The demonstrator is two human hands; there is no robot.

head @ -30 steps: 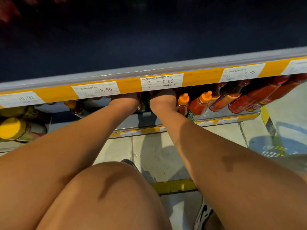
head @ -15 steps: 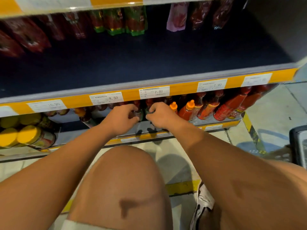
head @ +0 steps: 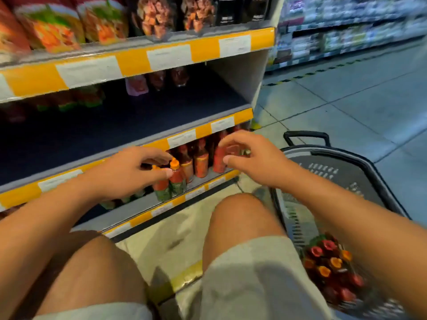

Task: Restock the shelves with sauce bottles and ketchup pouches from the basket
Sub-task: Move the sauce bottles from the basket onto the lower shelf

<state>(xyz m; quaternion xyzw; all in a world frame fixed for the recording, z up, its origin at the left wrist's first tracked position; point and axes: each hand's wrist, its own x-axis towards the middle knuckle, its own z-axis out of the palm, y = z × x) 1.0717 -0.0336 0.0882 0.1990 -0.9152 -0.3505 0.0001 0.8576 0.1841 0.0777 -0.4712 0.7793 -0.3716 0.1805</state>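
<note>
My left hand [head: 129,172] hovers in front of the bottom shelf [head: 161,204], fingers loosely curled and holding nothing, its fingertips close to two orange-capped sauce bottles [head: 176,177]. My right hand [head: 251,158] hangs in the air further right, also holding nothing, in front of a row of red sauce bottles [head: 201,162]. At my right side stands the grey basket [head: 346,158] on the floor, with several red- and orange-capped bottles [head: 330,269] in its near end. A few ketchup pouches [head: 136,85] stand at the back of the dark middle shelf [head: 138,125].
I crouch with both knees [head: 240,218] in front of the shelves. Bagged goods [head: 48,26] fill the top shelf. The shelf unit ends at its side wall [head: 251,72]; beyond it a tiled aisle [head: 346,95] runs to more shelving.
Both hands have come out from under the shelf lip and now hang apart, holding nothing. The view has swung right and up, bringing the basket into sight.
</note>
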